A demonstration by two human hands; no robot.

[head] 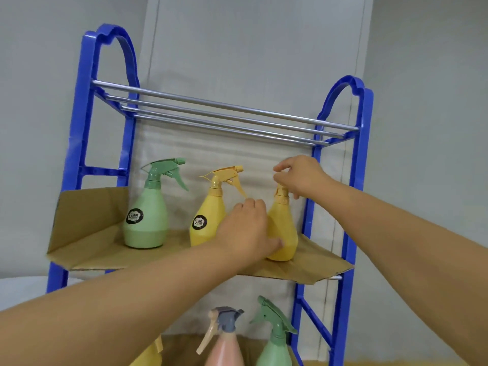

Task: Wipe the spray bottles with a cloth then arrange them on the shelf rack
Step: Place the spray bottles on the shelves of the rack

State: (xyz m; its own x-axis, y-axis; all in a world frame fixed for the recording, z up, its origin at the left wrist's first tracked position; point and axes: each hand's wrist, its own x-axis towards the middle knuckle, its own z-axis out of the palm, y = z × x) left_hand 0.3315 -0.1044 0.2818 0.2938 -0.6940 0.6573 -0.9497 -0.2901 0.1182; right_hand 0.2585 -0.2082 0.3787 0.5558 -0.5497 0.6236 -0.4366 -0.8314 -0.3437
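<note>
Arranging step: the left hand grips the yellow bottle by its body and the right hand pinches its top, on the rack shelf. The next move probably calls for letting go without tipping it.

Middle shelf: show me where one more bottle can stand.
Bare cardboard lies left of the green bottle, up to the raised flap, and at the front right corner beside the right yellow bottle. Crowded: left hand and right hand grip that bottle, close against the middle yellow bottle.
</note>
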